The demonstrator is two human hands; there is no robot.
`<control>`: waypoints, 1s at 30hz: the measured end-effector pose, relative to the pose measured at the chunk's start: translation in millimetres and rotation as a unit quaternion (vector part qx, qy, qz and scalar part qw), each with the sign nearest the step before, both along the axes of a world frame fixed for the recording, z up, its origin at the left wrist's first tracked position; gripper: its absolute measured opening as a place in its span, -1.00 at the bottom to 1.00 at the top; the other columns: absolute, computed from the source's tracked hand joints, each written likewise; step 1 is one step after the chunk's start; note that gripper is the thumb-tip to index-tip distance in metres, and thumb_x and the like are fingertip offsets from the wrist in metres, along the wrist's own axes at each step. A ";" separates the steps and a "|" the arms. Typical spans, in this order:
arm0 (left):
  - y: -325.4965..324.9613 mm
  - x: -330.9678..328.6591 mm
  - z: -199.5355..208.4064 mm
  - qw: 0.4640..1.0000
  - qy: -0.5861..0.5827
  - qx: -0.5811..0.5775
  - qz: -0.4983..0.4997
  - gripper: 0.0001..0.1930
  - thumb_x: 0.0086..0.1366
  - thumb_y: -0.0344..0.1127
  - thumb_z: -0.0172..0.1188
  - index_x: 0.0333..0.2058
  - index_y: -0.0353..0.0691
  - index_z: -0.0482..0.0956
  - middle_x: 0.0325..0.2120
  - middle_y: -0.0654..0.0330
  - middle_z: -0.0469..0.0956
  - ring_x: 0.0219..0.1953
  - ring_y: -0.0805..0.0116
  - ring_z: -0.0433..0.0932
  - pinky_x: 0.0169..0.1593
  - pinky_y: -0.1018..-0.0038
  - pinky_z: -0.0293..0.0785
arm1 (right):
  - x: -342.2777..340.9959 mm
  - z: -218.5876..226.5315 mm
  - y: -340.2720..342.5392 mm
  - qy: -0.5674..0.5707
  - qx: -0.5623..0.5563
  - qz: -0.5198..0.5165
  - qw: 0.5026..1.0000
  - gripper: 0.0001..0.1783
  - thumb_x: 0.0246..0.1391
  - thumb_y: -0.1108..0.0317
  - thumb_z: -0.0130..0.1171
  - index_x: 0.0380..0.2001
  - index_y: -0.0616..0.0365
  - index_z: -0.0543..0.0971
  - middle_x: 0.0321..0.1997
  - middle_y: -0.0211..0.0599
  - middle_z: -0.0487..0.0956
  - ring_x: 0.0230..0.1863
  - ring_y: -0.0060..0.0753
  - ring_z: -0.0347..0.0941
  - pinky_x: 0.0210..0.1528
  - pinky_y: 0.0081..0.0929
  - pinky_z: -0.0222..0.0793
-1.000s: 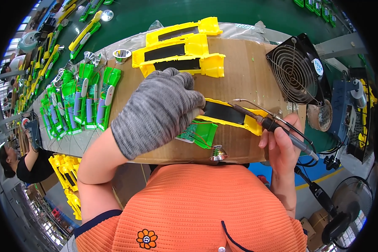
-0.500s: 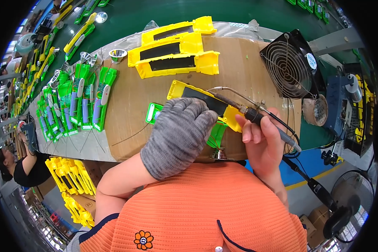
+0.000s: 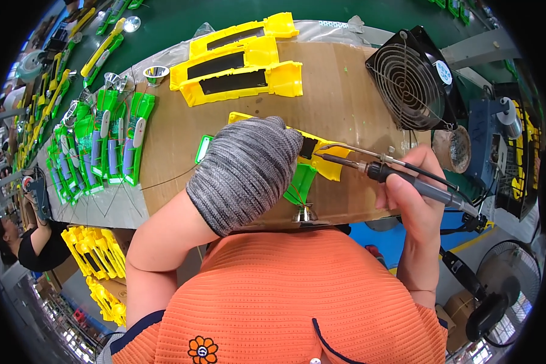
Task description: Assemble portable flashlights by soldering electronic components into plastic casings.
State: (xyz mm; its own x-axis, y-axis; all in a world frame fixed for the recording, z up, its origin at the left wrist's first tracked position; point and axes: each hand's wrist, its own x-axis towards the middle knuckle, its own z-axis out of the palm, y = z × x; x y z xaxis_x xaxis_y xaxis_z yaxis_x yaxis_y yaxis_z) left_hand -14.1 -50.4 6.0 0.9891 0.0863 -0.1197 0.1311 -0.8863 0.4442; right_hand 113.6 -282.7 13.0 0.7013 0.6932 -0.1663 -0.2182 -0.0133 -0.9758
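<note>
Your one bare right grip (image 3: 418,206) is closed around a single soldering iron (image 3: 428,188), thumb along its dark handle, with one thin metal tube running beside the barrel. The iron's tip lies over the right end of one yellow shell (image 3: 332,172), by the edge of its black strip (image 3: 307,147); whether it touches, you cannot tell from here.

Your left grip (image 3: 246,176), in one grey knit glove, is draped over the middle of that shell. Its fingertips are hidden, so how far they are closed and what they have hold of cannot be told. The shell slants across the cardboard sheet (image 3: 340,88) on the table (image 3: 124,211) in front of you.

Green casing (image 3: 300,183) shows on both sides of the glove; whether that is one piece or two is hidden. One silver reflector (image 3: 305,213) sits at its near end, and a second reflector (image 3: 156,73) stands at the upper left of the cardboard.

Beyond your left grip lie three more yellow shells (image 3: 285,80), overlapping, each with one black strip. To the left, at least six green casings (image 3: 105,159) lie in a crowded row. One black square fan (image 3: 409,85) stands at the right.
</note>
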 end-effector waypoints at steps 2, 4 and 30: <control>-2.4 0.9 1.0 1.000 0.005 0.006 0.004 -0.89 0.22 -0.33 0.22 -0.36 -0.23 0.63 -0.47 0.05 0.56 -0.36 0.04 0.58 -0.21 0.20 0.52 | 4.2 -1.6 2.1 -0.011 -0.024 0.032 0.999 -0.81 0.07 0.59 0.22 -0.34 0.24 0.38 -0.47 -0.27 0.58 -0.56 -0.62 0.50 -0.54 -0.70 0.34; -3.5 1.7 1.1 1.000 0.009 0.013 0.009 -0.88 0.21 -0.33 0.22 -0.36 -0.24 0.63 -0.48 0.05 0.55 -0.36 0.04 0.58 -0.21 0.20 0.52 | 6.0 -3.8 4.3 -0.009 -0.025 0.040 0.999 -0.80 0.07 0.59 0.23 -0.34 0.24 0.39 -0.47 -0.27 0.59 -0.55 -0.62 0.51 -0.53 -0.70 0.35; -7.1 7.1 6.1 0.997 0.077 0.013 0.024 -0.85 0.23 -0.31 0.20 -0.29 -0.25 0.63 -0.40 0.03 0.56 -0.28 0.06 0.60 -0.16 0.22 0.54 | 8.0 -1.6 10.5 -0.028 -0.062 0.084 0.994 -0.79 0.07 0.57 0.26 -0.34 0.22 0.40 -0.47 -0.34 0.59 -0.50 -0.66 0.54 -0.49 -0.72 0.40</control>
